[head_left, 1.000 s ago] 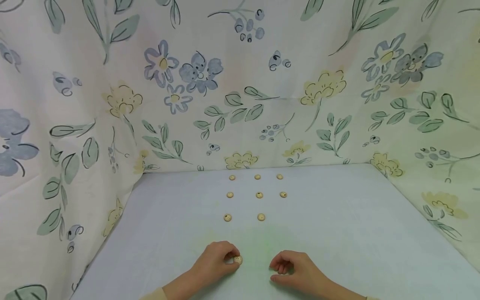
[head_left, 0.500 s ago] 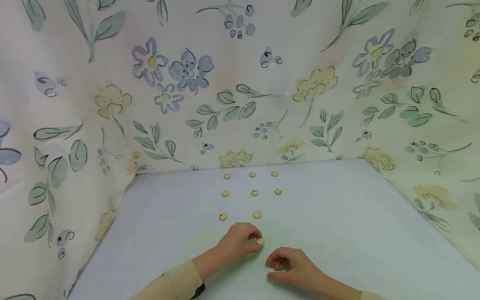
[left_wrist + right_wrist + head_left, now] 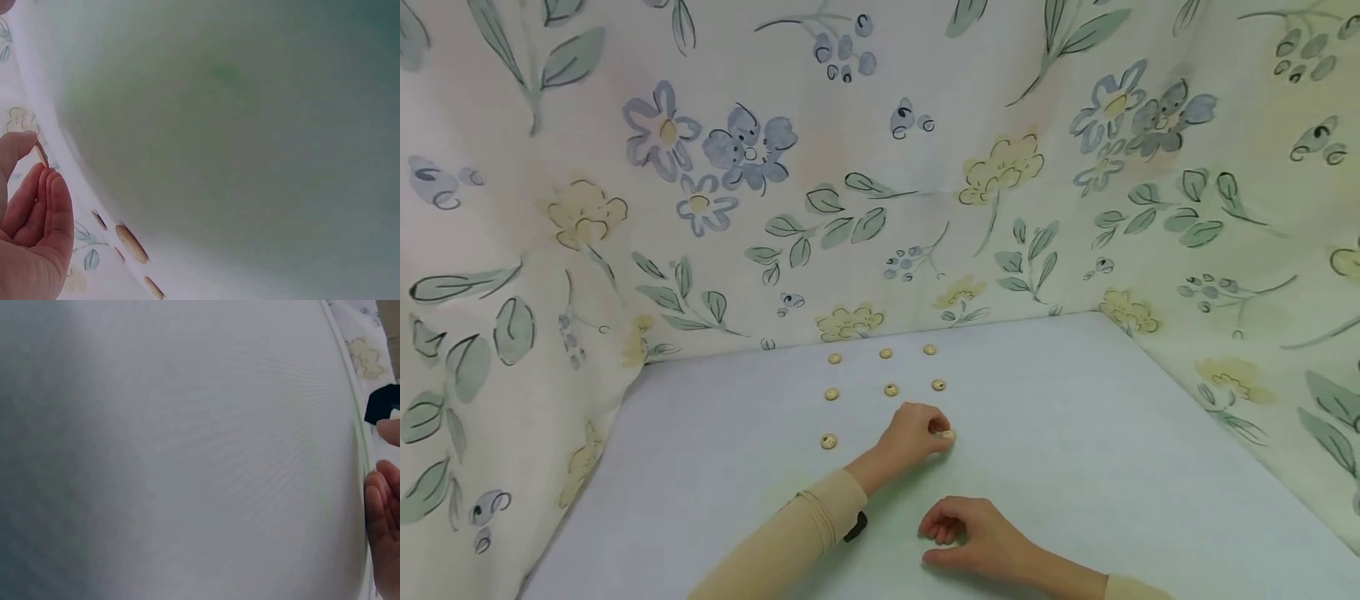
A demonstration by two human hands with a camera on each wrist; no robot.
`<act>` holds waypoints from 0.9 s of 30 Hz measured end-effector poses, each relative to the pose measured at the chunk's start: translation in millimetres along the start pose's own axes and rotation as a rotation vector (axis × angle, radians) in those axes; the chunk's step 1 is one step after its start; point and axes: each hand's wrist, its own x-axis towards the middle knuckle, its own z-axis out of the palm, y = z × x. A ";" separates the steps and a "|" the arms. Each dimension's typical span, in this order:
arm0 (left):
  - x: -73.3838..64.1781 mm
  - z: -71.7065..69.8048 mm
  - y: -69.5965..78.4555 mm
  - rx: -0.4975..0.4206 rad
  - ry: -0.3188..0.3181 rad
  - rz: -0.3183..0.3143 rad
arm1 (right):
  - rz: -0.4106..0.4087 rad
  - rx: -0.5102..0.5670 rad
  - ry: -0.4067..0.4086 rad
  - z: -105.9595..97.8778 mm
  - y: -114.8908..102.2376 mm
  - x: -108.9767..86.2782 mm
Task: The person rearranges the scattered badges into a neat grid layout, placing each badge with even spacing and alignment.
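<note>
In the head view my left hand (image 3: 913, 437) pinches a small round wooden disc (image 3: 948, 435) between thumb and fingers, low over the white table, at the right end of the front row. The left wrist view shows this held disc (image 3: 42, 153) edge-on between thumb and fingertips. Another disc (image 3: 828, 441) lies to the left of the hand in the same row; the one between them is hidden behind my left hand. Near the front, my right hand (image 3: 977, 535) rests with fingers loosely curled and thumb apart, holding nothing.
Behind the left hand lie a middle row, with a disc (image 3: 891, 390) at its centre, and a back row, with a disc (image 3: 886, 353) at its centre. A floral curtain (image 3: 850, 250) encloses the white table (image 3: 1075, 433) at the back and sides.
My left hand has carried the pinched disc forward and to the right, from the near table to the front row. The right hand keeps its pose. The head view has shifted slightly.
</note>
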 end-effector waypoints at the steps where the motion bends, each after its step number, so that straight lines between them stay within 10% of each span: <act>1: 3.2 0.7 0.3 0.002 -0.003 -0.005 | 0.002 0.002 -0.004 0.4 -0.2 0.4; 27: 17.3 10.7 -2.8 0.090 -0.032 0.016 | -0.024 -0.020 0.009 2.5 1.7 -0.7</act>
